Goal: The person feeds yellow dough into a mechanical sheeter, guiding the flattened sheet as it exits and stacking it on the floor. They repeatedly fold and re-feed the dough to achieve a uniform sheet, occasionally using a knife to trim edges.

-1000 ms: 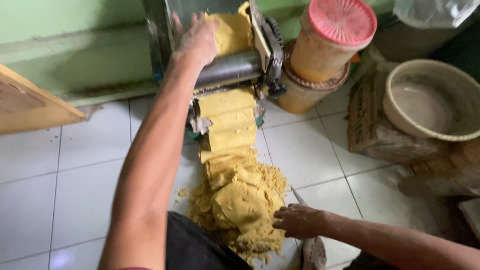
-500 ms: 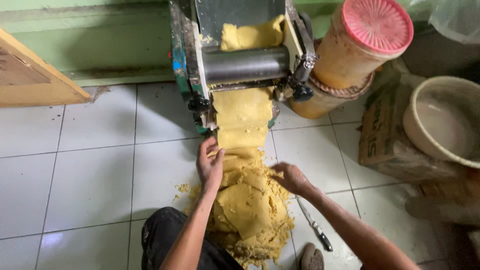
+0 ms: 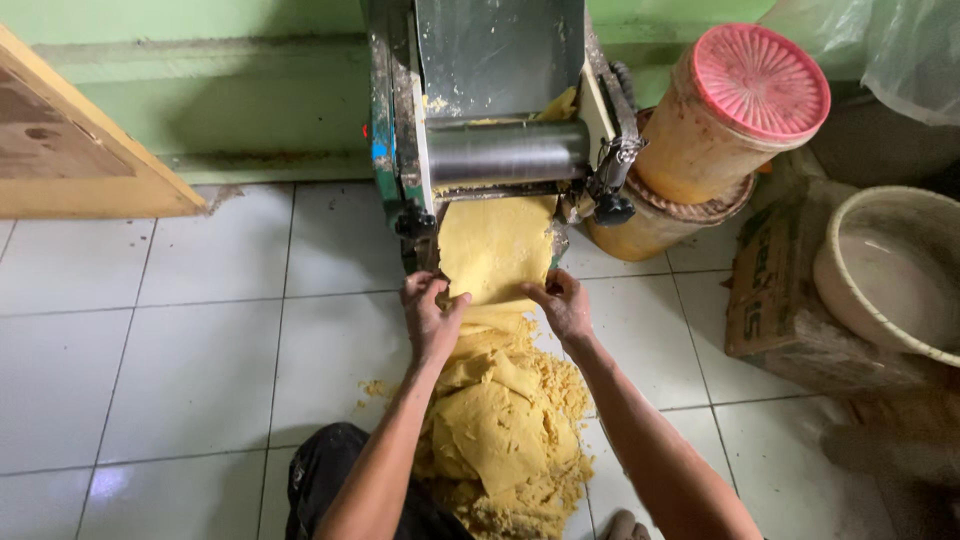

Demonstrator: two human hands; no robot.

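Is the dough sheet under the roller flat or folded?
Flat: the dough sheet hangs smooth from the roller, both hands at its lower edge.

Two hands [image 3: 430,318] [image 3: 563,303], one roller machine [image 3: 500,150], one dough sheet [image 3: 495,250], one dough heap [image 3: 505,430], two lidded tubs [image 3: 730,120] [image 3: 650,225], one basin [image 3: 885,270].

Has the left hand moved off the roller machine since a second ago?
Yes. The left hand has dropped from the machine's top to the dough sheet below the steel roller.
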